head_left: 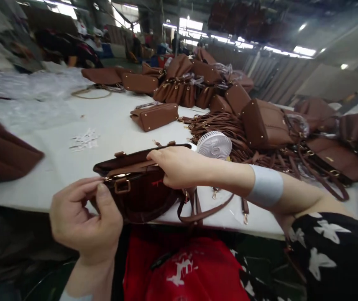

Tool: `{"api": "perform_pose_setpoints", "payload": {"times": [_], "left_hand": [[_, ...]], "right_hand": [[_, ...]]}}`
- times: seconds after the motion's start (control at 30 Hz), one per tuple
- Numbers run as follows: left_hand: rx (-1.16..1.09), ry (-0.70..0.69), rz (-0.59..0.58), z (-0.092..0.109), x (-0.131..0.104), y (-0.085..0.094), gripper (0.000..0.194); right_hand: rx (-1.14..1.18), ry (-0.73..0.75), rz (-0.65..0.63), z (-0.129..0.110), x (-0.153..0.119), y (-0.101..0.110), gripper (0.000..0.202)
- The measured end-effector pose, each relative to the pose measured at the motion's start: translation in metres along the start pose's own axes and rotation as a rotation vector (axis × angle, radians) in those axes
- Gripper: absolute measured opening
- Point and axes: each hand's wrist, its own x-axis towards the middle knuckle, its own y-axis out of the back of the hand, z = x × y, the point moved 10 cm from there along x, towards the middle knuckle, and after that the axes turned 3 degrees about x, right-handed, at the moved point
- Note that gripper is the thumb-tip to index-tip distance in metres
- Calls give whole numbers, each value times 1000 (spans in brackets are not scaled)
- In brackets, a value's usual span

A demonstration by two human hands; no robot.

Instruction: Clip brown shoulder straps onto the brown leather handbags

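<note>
A dark brown handbag [141,192] with gold fittings lies at the table's front edge, its opening facing up. My left hand [86,213] is closed at the bag's left end, thumb and fingers pinched on a small gold zipper pull [106,179]. Over the bag's opening, my right hand [179,166] is closed on the upper rim, with its fingertips partly hidden inside. A brown strap [210,214] with gold clasps trails on the table to the right of the bag.
A small white fan [215,145] stands just beyond my right wrist. Many brown bags [262,123] and a heap of straps [218,125] fill the right and back. White tags [85,139], clear plastic [25,96] and another brown bag [6,150] lie left on the white table [56,167].
</note>
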Motion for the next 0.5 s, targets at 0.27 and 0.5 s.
{"api": "perform_pose_setpoints", "payload": {"times": [0.27,0.5], "left_hand": [[351,-346,-201,29,-18,-67,30],[414,-489,-164,6,8,-68,29]], "right_hand": [[-187,-90,193,24,-38,20,16],[-114,-183,158,100,-82,1,33]]}}
